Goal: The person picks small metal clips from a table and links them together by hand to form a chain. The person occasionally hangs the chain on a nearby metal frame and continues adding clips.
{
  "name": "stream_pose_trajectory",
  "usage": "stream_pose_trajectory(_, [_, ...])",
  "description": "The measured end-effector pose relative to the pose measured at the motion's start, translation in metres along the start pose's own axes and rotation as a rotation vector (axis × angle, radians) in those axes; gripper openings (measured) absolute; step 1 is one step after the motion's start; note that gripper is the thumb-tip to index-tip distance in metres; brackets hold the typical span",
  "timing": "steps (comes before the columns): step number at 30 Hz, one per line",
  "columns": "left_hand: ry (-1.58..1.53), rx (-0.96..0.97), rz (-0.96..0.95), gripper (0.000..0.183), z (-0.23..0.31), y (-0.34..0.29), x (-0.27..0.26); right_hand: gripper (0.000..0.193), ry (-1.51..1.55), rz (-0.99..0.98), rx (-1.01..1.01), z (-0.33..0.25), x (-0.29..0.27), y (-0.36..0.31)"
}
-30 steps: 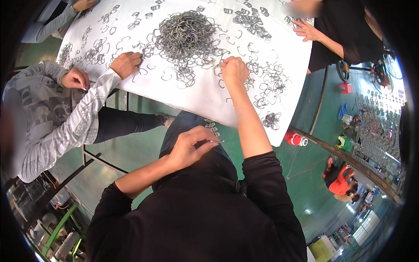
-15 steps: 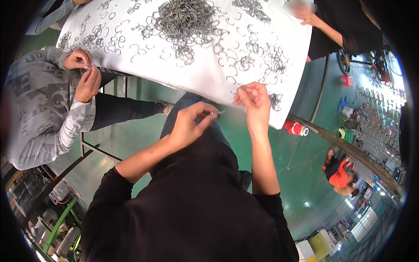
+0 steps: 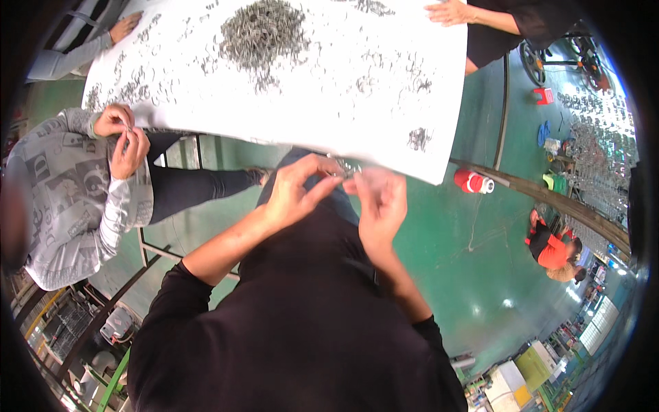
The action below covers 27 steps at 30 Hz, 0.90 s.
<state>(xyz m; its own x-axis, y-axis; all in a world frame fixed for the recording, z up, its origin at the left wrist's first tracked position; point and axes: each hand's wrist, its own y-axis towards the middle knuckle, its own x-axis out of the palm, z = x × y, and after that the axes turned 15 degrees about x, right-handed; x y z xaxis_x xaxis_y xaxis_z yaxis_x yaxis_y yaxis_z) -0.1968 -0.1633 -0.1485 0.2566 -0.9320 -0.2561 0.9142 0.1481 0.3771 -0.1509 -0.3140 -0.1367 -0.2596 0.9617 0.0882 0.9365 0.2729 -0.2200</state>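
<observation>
My left hand (image 3: 298, 189) is held over my lap, just off the table's near edge, with thumb and forefinger pinched on a small shiny metal ring (image 3: 350, 167). Close beside it, my right hand (image 3: 382, 204) is closed, its fingertips brought up to the ring. Motion blurs those fingers, so what they hold cannot be made out. In front of me stretches a table with a white cover (image 3: 329, 127). Many dark, curved, open metal rings lie scattered on it, and a large heap of rings (image 3: 263, 34) rises toward the far side.
At my left a person in a grey patterned top (image 3: 75, 185) works with both hands together. Another person's hand (image 3: 449, 12) rests on the table's far right, and one more hand (image 3: 125, 26) at its far left. A red-and-white container (image 3: 473, 182) stands beyond the table's right corner.
My right hand has come down from the table's edge, leftward to my left hand. The left hand keeps its pinch. The view has shifted slightly, and the far-right hand now lies flatter on the table.
</observation>
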Motion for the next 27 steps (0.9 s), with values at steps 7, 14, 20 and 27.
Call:
stream_pose_trajectory(7, [0.377,0.118,0.046,0.014,-0.115,0.120,-0.040,0.026,-0.053,0.028,-0.167,0.013,-0.014,-0.002])
stream_pose_trajectory(14, [0.719,0.019,0.013,0.022,-0.245,0.282,-0.050,0.027,-0.221,0.051,-0.147,0.009,-0.021,-0.004])
stream_pose_trajectory(20, [0.860,-0.122,-0.109,0.029,-0.278,0.324,-0.050,0.025,-0.244,0.209,-0.112,0.007,-0.012,-0.005])
stream_pose_trajectory(27, [0.694,-0.155,-0.111,0.033,-0.238,0.282,-0.064,0.025,-0.237,0.170,-0.136,0.008,-0.007,0.003])
